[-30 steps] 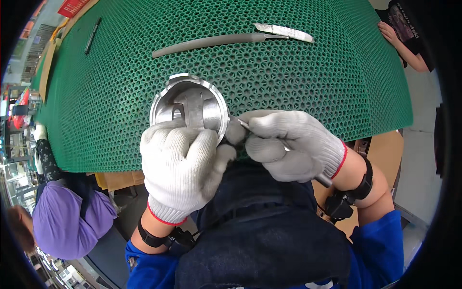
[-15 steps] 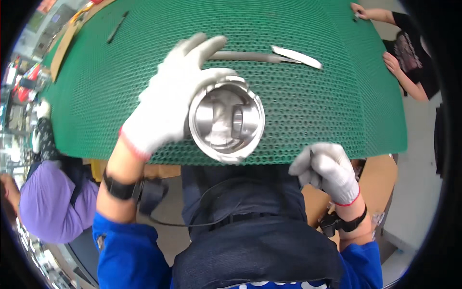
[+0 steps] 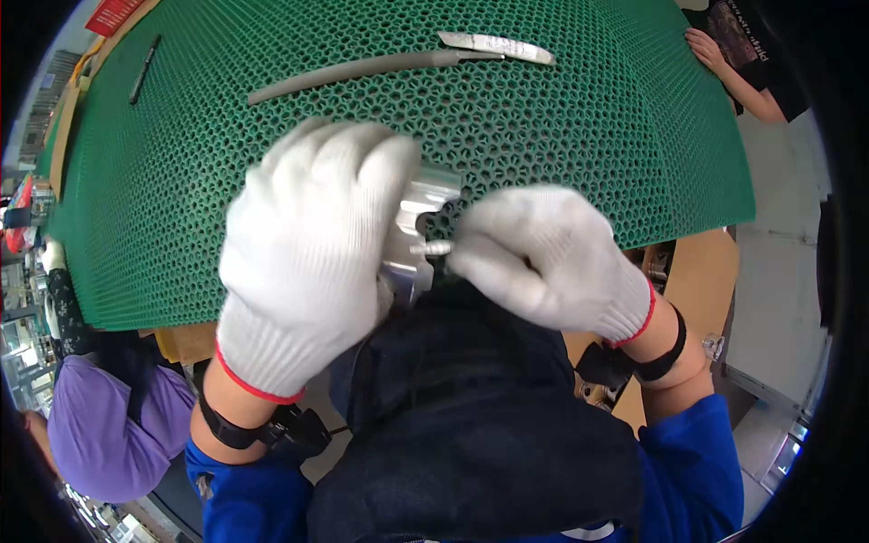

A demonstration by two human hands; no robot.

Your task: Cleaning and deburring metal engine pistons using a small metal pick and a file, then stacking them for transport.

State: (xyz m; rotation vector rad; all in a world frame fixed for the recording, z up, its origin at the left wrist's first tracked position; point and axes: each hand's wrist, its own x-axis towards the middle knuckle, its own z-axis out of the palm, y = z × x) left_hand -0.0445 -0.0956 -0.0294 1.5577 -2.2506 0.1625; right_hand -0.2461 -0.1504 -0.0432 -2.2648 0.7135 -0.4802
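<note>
Head view: left hand (image 3: pixel 308 244) gripped the notched metal part (image 3: pixel 433 190), held over the near edge of the green worktop (image 3: pixel 597 136). Right hand (image 3: pixel 552 258) pinched a slim tool (image 3: pixel 440 247), tip at the part; contact unclear. Grey file (image 3: pixel 362 75) and white strip (image 3: pixel 498 47) lay toward the far edge, black pen (image 3: pixel 145 70) toward the far-left corner.

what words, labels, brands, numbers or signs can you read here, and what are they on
I won't copy wording, but marks show here:
Red sign, upper left: pale lettering, small.
Black shirt, upper right: pale print, too small to read surely.
White strip on the mat: dark marks, unreadable.
Silver metal part: no lettering visible.
</note>
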